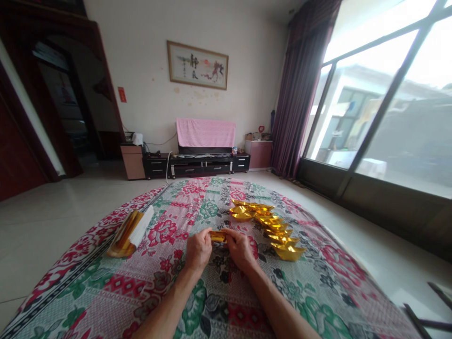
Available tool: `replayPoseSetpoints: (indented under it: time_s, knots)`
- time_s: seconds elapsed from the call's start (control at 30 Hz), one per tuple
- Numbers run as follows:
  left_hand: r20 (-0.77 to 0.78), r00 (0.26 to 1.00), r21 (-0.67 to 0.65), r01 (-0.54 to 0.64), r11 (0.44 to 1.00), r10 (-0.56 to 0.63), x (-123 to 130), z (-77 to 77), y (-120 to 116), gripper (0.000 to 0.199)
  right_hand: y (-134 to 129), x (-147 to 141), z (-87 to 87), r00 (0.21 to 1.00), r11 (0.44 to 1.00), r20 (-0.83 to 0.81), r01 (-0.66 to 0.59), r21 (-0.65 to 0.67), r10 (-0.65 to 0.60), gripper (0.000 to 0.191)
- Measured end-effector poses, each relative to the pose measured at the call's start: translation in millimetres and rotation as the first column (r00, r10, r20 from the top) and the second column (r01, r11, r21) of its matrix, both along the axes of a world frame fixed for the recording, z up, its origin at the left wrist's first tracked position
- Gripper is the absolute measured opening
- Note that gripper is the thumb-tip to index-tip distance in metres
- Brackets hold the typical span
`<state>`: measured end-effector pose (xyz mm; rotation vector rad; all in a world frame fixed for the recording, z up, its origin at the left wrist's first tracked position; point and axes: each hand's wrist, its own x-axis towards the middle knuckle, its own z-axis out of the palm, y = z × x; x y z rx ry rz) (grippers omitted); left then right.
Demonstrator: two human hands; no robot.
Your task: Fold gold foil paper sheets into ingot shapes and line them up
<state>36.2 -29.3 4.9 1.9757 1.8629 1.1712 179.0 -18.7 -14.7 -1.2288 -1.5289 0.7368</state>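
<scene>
Between my two hands, over the middle of the table, is a narrow folded strip of gold foil paper (pixel 218 237). My left hand (pixel 198 248) pinches its left end, and my right hand (pixel 240 248) grips the right end, fingers closed. Parts of the strip are hidden under the fingers. Several folded gold paper ingots (pixel 288 250) stand in a line to the right of my right hand, with more grouped at the line's far end. Off to the left lies a stack of gold foil paper sheets (pixel 127 234), curled, with white showing along one side.
A floral cloth (pixel 165 292) covers the round table. Beyond it, a low black cabinet (pixel 203 165) stands against the wall, with a pink cloth (pixel 205 133) draped above it. Dark metal legs (pixel 427 322) show at the lower right, near the window wall.
</scene>
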Motion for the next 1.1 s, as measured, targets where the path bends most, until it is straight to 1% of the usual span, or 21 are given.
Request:
replayPoseSetpoints:
  time_s: [0.2,0.37,0.47,0.53,0.73,0.87,0.97,1.1]
  knots:
    - [0.027,0.999,-0.022,0.027,0.999,-0.026,-1.7,-0.4,1.0,0.030,-0.5,-0.8,0.4,0.999,0.999,-0.015,-0.031,-0.012,0.031,0.035]
    - [0.039,0.999,-0.021,0.022,1.000,-0.021,-2.4,-1.6,1.5,0.030,-2.5,-0.7,2.6,0.999,0.999,-0.006,-0.033,-0.007,0.033,0.035]
    - [0.052,0.997,-0.019,0.054,0.998,-0.053,-3.1,-2.9,2.7,0.029,-2.3,-0.1,3.7,1.000,1.000,0.011,-0.016,-0.001,0.016,0.035]
    - [0.056,0.997,-0.022,0.054,0.998,-0.053,-3.5,-3.5,3.4,0.029,-1.4,0.2,3.4,1.000,1.000,0.016,-0.022,-0.010,0.022,0.034]
    - [0.072,0.995,-0.006,0.066,0.998,-0.065,-3.4,-3.3,3.2,0.030,-0.9,-0.2,3.8,0.997,0.999,-0.069,-0.036,-0.029,0.034,0.035]
    - [0.027,0.996,-0.033,0.090,0.995,-0.089,-3.7,-0.6,1.7,0.030,-1.9,0.7,5.2,0.995,0.997,-0.073,-0.066,-0.040,0.063,0.036]
    - [-0.001,0.998,-0.044,0.065,0.997,-0.065,-3.2,2.5,0.4,0.030,-1.1,1.8,4.0,0.991,0.994,-0.083,-0.104,-0.038,0.101,0.036]
    - [-0.019,0.998,-0.054,0.058,0.997,-0.059,-2.3,4.5,-0.5,0.030,0.6,2.3,1.7,0.990,0.994,-0.119,-0.089,-0.059,0.081,0.037]
